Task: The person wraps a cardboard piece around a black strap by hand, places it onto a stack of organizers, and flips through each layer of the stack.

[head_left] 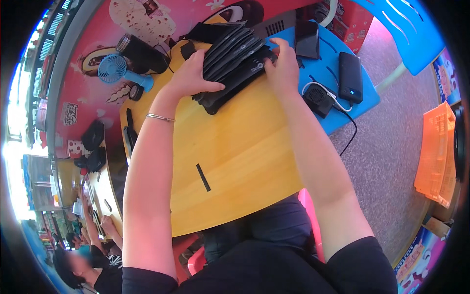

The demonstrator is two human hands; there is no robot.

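Note:
A fanned stack of flat black pieces (232, 58), each with a small pale print, lies at the far end of the yellow wooden table (235, 147). What kind of pieces they are I cannot make out. My left hand (196, 81) grips the left end of the stack, its thumb stretched along the near side and its other fingers partly hidden behind. At the right end, my right hand (284, 68) has fingers and thumb bent round the edge of the pieces. A narrow black strip (203, 177) lies alone on the table nearer to me.
Left of the stack are a blue handheld fan (117, 71) and a dark cylinder (142, 53). A blue stool (338, 117) on the right bears a phone (307, 39), a power bank (350, 78) and a cabled black device (319, 100). An orange crate (435, 152) stands far right; another person (93, 264) sits lower left.

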